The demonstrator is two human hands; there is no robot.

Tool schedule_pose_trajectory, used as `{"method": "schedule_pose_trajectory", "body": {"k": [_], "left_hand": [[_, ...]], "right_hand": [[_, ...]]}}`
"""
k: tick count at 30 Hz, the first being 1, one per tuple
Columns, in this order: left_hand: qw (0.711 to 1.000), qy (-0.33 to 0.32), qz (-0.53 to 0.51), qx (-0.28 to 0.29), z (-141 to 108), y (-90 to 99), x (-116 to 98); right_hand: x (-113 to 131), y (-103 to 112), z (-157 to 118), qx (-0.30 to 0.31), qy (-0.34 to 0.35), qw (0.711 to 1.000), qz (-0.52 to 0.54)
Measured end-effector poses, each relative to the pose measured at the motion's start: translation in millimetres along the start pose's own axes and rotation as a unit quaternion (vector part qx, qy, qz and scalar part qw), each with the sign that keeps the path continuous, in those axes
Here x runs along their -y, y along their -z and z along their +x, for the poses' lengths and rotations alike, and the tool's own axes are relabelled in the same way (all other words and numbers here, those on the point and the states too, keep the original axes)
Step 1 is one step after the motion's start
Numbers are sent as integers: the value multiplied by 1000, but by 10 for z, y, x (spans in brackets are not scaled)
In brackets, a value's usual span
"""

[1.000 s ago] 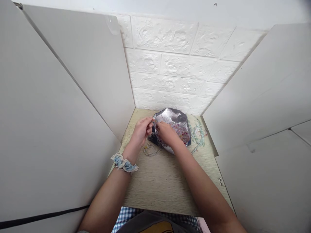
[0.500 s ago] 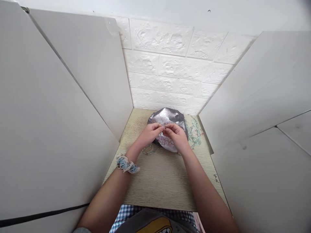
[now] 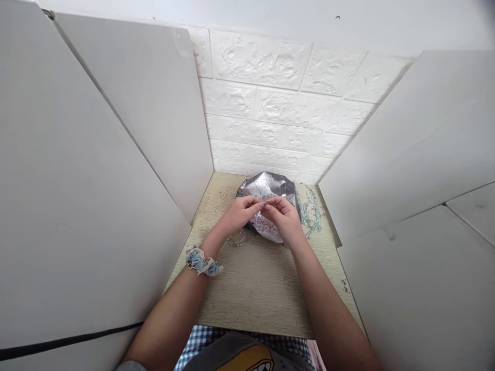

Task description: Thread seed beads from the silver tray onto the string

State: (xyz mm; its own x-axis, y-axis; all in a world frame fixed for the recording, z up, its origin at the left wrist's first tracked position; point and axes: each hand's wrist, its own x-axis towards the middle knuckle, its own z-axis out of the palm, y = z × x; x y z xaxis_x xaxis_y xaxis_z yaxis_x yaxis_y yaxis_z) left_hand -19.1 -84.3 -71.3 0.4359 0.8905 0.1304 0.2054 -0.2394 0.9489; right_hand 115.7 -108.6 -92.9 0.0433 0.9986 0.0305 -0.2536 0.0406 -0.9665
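Observation:
Above a silver foil-like bag point(image 3: 266, 181) with many small pink and clear beads point(image 3: 264, 224) on it, my two hands meet fingertip to fingertip. My left hand point(image 3: 244, 210) pinches with thumb and forefinger; what lies in the pinch is too small to make out. Likewise closed in a pinch, my right hand point(image 3: 283, 216) hides whatever its tips hold. Just below my left hand a pale beaded loop point(image 3: 238, 238) lies on the wooden table. Strands of mint-green beads point(image 3: 310, 212) lie right of the bag.
White panels point(image 3: 147, 103) point(image 3: 417, 154) rise on both sides of the narrow wooden table point(image 3: 259, 288), and a white brick-patterned wall point(image 3: 266, 103) closes the back. Small metallic bits point(image 3: 344, 286) lie near the right edge. A blue scrunchie point(image 3: 203, 260) circles my left wrist.
The view has shifted slightly. Both hands keep their pinch above the bag, with the fingertips barely moved.

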Motion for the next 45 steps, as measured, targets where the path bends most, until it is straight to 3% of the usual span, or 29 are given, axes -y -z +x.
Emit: {"method": "schedule_pose_trajectory", "body": {"k": [13,29,37,40,45], "left_hand": [[999,12,34,25,-10,19,-16],[997,12,74,18,-12,31,13],[996,20,83,24,-27,45,-14],[997,35,57,31,-36,47,-21],[997,46,-23,50,-19,30,-46]], "right_hand": [[26,-8,-6,-3,-2,1000,17],[10,6,-25,15,9,999,-27],[10,22,-25,-36,-4,996,-85],[20,41,-18,-17,38,984,-172],[84,24,-17,12,209,915,-344]]}}
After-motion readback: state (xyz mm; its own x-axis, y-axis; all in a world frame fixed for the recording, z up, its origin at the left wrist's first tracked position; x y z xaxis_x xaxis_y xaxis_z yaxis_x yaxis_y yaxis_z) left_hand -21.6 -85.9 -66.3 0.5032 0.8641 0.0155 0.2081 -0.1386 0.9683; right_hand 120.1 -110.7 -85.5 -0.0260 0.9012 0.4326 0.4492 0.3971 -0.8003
